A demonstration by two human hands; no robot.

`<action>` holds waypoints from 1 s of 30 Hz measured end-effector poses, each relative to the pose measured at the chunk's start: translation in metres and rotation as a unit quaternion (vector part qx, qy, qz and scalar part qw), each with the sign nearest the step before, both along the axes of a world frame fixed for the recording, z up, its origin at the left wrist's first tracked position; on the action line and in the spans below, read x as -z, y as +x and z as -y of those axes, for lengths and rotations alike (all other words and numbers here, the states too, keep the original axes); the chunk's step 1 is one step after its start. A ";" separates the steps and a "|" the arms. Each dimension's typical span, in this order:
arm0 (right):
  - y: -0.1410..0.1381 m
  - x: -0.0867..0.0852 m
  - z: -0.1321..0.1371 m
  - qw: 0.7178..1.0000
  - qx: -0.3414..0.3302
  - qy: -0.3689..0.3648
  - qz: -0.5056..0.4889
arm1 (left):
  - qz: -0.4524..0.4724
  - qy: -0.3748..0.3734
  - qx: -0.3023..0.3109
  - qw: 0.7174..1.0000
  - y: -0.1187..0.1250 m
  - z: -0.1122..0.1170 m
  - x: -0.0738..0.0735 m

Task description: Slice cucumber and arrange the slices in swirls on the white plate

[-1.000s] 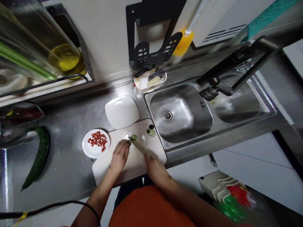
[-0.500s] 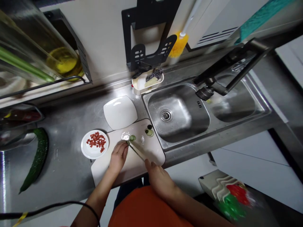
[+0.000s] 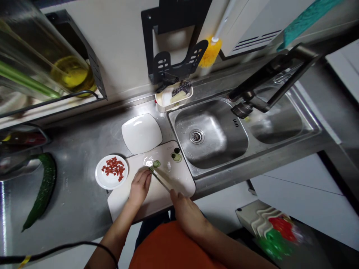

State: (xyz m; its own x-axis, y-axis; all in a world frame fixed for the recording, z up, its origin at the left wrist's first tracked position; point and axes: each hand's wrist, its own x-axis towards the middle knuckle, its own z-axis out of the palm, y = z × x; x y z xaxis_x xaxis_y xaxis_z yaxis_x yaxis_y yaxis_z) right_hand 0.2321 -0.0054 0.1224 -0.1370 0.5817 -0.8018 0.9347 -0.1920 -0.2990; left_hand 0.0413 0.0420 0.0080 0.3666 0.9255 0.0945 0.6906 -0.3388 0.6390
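My right hand (image 3: 183, 207) is closed round the handle of a knife (image 3: 162, 181), whose blade points up and left across the white cutting board (image 3: 123, 201). Curled on the board at the blade's tip is my left hand (image 3: 140, 185). Its fingers press on a small piece of cucumber (image 3: 151, 169), mostly hidden under them. Just beyond the tip lie a few thin cucumber slices (image 3: 156, 163). More pale slices (image 3: 176, 157) and dark green end pieces (image 3: 177, 150) rest near the board's right corner.
Left of the board stands a small white plate (image 3: 104, 182) of chopped red bits. A square white plate (image 3: 141, 133) lies behind the board. A whole cucumber (image 3: 43, 194) lies at far left. The sink (image 3: 207, 129) with a black faucet (image 3: 252, 93) is to the right.
The knife's blade and my right hand have shifted very slightly. Both hands keep their places on the board; the whole view has moved a little.
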 end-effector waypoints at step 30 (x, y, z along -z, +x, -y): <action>-0.014 0.031 -0.009 0.998 0.005 0.055 0.005 | -0.006 -0.001 0.002 1.000 0.001 -0.001 0.001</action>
